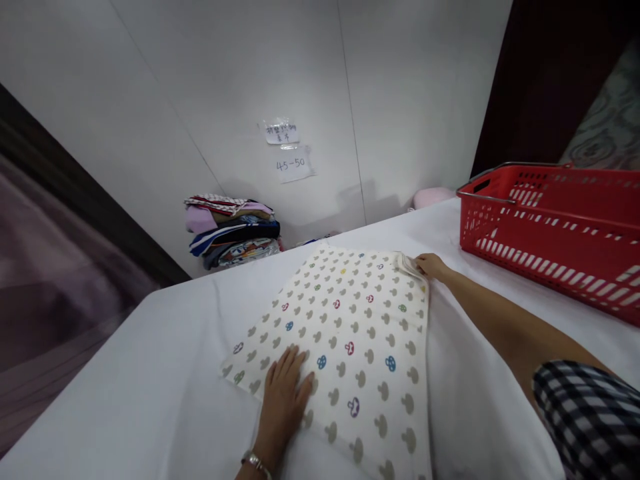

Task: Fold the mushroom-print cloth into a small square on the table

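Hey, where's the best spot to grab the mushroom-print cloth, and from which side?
Probably the far right corner of the mushroom-print cloth, pinched from the right: the edge there looks raised in layered folds, and the right hand is holding it. Most of the rest lies flat, offering little to pinch, with the left hand resting on its near edge.

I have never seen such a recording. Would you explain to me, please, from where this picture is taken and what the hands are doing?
No machine is here: a person works bare-handed. The single picture comes from a camera worn on that person's head, looking forward and down. The left hand rests on a white cloth printed with grey and coloured mushrooms, which lies on a white-covered surface. The right hand appears to pinch the cloth's folded far right corner. A red plastic basket stands to the right.
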Demonstrator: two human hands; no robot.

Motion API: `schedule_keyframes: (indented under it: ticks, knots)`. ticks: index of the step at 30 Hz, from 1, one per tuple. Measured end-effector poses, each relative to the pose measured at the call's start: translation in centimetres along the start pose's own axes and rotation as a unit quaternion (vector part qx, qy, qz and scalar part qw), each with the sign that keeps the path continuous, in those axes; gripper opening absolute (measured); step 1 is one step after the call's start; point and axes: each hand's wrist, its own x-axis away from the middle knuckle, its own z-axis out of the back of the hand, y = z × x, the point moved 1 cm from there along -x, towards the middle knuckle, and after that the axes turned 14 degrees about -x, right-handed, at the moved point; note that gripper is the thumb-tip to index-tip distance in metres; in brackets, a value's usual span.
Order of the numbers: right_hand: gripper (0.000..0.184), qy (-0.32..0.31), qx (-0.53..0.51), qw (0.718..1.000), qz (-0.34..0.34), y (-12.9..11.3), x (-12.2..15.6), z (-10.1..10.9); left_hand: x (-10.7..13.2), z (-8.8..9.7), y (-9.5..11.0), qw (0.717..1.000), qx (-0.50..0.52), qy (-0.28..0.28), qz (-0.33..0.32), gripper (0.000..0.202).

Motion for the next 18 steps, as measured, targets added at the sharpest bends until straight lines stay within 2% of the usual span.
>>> schedule_keyframes:
  ticks: [3, 7, 12, 18]
  knots:
    - [0.033, 0.037, 0.017, 0.999, -0.029, 0.6, -0.3, 0.3, 0.0, 0.0, 0.0, 1.0, 0.001, -0.007, 0.005, 0.042]
    - [0.021, 0.043, 0.018, 0.998, -0.046, 1.0, -0.7, 0.2, 0.0, 0.1, 0.1, 1.0, 0.006, -0.007, 0.008, 0.043]
    - [0.027, 0.086, 0.001, 0.993, -0.078, 2.0, -1.3, 0.9, 0.0, 0.3, 0.1, 1.0, 0.008, 0.01, 0.004, 0.043]
    - [0.022, 0.067, -0.064, 0.995, -0.026, 3.1, -2.1, 0.7, 0.0, 0.3, 0.1, 1.0, 0.019, 0.015, 0.001, 0.044]
